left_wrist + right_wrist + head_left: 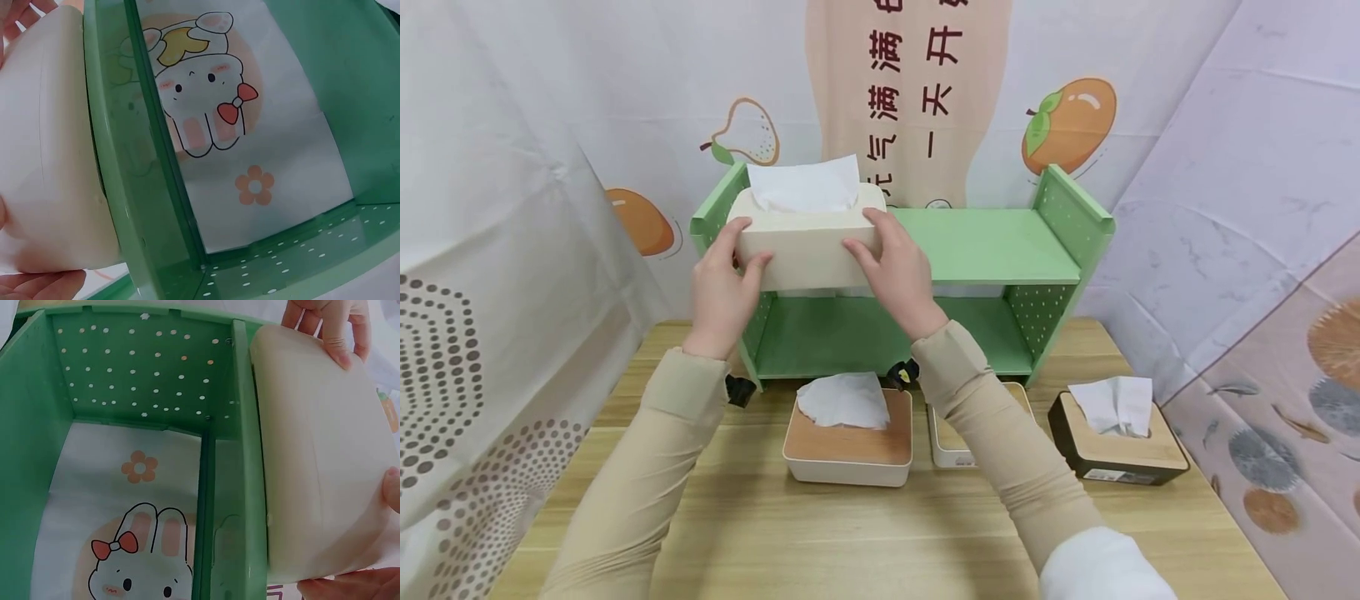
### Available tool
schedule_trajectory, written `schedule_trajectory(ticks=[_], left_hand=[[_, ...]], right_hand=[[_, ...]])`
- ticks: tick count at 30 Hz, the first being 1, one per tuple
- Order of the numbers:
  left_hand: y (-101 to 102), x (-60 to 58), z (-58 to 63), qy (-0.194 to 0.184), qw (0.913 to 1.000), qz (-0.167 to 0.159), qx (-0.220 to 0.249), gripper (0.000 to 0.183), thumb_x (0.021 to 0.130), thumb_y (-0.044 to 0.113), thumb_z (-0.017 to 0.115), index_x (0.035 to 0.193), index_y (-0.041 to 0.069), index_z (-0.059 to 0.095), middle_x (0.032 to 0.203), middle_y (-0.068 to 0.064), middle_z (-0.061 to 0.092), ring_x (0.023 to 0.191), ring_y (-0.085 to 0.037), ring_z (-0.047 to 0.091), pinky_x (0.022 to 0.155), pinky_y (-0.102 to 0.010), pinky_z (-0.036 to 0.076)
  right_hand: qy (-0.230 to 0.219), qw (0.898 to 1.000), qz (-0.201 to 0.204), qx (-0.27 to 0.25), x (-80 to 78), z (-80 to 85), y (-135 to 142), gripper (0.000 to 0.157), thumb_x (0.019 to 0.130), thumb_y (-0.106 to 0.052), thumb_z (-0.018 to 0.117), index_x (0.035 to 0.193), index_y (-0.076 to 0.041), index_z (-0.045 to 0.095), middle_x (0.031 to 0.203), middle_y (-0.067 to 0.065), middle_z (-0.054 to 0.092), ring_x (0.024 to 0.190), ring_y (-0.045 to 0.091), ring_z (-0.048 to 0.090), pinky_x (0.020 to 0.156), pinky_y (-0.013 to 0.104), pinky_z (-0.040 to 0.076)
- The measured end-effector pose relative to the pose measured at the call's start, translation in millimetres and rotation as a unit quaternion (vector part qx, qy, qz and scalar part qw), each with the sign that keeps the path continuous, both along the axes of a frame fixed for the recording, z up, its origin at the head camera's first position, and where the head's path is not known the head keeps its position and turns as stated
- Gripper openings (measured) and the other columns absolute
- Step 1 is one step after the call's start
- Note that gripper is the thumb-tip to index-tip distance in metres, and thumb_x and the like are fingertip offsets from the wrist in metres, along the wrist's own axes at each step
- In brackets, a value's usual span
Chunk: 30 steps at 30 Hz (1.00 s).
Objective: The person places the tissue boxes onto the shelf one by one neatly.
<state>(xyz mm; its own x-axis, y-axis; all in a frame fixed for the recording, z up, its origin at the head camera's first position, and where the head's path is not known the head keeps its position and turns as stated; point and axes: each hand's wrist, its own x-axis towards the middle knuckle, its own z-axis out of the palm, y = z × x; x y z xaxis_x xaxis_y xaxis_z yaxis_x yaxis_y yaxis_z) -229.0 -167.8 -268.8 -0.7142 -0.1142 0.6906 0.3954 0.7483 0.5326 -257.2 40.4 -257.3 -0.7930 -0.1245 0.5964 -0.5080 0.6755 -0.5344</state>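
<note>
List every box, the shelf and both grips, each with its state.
Left grip: holding the cream box's left end.
Right grip: holding its right end.
Cream box: held up at the shelf's upper tier, tissue sticking out.
Green shelf: standing upright.
Brown-topped box: top on, tissue draped over it.
Middle box: partly hidden by the right sleeve; tissue uncertain.
Black box: wooden top on, tissue sticking out.

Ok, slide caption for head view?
Left hand and right hand grip a cream tissue box at a green shelf; three other boxes sit on a wooden table.
</note>
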Motion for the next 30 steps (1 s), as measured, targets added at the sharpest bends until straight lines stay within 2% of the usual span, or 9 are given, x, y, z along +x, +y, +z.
schedule_trajectory(ticks=[6, 9, 13, 15, 18, 24, 30], left_hand=[[1, -7.7, 3.0, -0.025, 0.9997, 0.003, 0.002, 0.045, 0.091, 0.021, 0.060, 0.132, 0.008, 0.048, 0.080, -0.017, 0.052, 0.069, -0.024, 0.042, 0.061, -0.031, 0.034], [2, -12.9, 4.1, -0.041, 0.9991, -0.001, 0.005, 0.046, 0.091, 0.023, 0.058, 0.134, 0.010, 0.046, 0.087, -0.020, 0.056, 0.072, -0.027, 0.046, 0.065, -0.035, 0.038], [1, -21.3, 4.4, -0.059, 0.9981, -0.010, 0.016, 0.046, 0.092, 0.022, 0.057, 0.135, 0.010, 0.044, 0.111, -0.023, 0.059, 0.091, -0.034, 0.056, 0.078, -0.044, 0.046], [0, -25.0, 4.9, -0.068, 0.9973, -0.014, 0.022, 0.046, 0.093, 0.021, 0.056, 0.135, 0.010, 0.043, 0.123, -0.023, 0.056, 0.103, -0.035, 0.056, 0.086, -0.047, 0.047], [0, -31.0, 6.8, -0.087, 0.9957, -0.017, 0.025, 0.047, 0.093, 0.021, 0.055, 0.137, 0.012, 0.040, 0.128, -0.021, 0.053, 0.112, -0.035, 0.054, 0.091, -0.048, 0.046], [0, -42.0, 9.3, -0.109, 0.9932, -0.023, 0.035, 0.048, 0.094, 0.020, 0.054, 0.138, 0.013, 0.038, 0.132, -0.021, 0.049, 0.118, -0.033, 0.050, 0.095, -0.047, 0.044], [-1, -49.8, 12.1, -0.109, 0.9934, -0.009, 0.033, 0.048, 0.094, 0.020, 0.053, 0.139, 0.012, 0.037, 0.131, -0.023, 0.049, 0.117, -0.036, 0.050, 0.095, -0.048, 0.042]], right_hand=[[-0.031, 0.999, 0.003, 0.012, -11.6, 1.1, -2, 0.053, 0.091, -0.040, 0.056, 0.134, -0.011, 0.046, 0.136, 0.004, 0.051, 0.122, 0.018, 0.051, 0.098, 0.036, 0.045], [-0.034, 0.999, -0.003, 0.011, -15.7, 0.7, -2, 0.053, 0.090, -0.040, 0.056, 0.134, -0.012, 0.046, 0.137, 0.003, 0.051, 0.122, 0.019, 0.052, 0.097, 0.037, 0.045], [-0.036, 0.999, -0.002, 0.009, -21.4, 0.6, -2, 0.053, 0.091, -0.040, 0.056, 0.135, -0.012, 0.046, 0.137, 0.004, 0.051, 0.122, 0.020, 0.051, 0.098, 0.037, 0.044], [-0.039, 0.999, 0.003, 0.007, -24.4, 1.1, -3, 0.053, 0.091, -0.039, 0.055, 0.135, -0.012, 0.045, 0.137, 0.004, 0.050, 0.123, 0.020, 0.051, 0.099, 0.037, 0.043], [-0.050, 0.999, 0.006, 0.007, -28.3, 2.4, -3, 0.054, 0.091, -0.039, 0.054, 0.136, -0.013, 0.043, 0.138, 0.004, 0.049, 0.123, 0.020, 0.051, 0.099, 0.037, 0.043], [-0.077, 0.997, -0.001, 0.014, -36.8, 4.8, -4, 0.055, 0.091, -0.041, 0.053, 0.138, -0.014, 0.041, 0.141, 0.002, 0.046, 0.124, 0.020, 0.049, 0.099, 0.037, 0.043], [-0.068, 0.997, -0.004, 0.028, -44.1, 7.2, -7, 0.054, 0.092, -0.040, 0.053, 0.138, -0.015, 0.041, 0.135, 0.004, 0.050, 0.117, 0.022, 0.054, 0.095, 0.037, 0.046]])
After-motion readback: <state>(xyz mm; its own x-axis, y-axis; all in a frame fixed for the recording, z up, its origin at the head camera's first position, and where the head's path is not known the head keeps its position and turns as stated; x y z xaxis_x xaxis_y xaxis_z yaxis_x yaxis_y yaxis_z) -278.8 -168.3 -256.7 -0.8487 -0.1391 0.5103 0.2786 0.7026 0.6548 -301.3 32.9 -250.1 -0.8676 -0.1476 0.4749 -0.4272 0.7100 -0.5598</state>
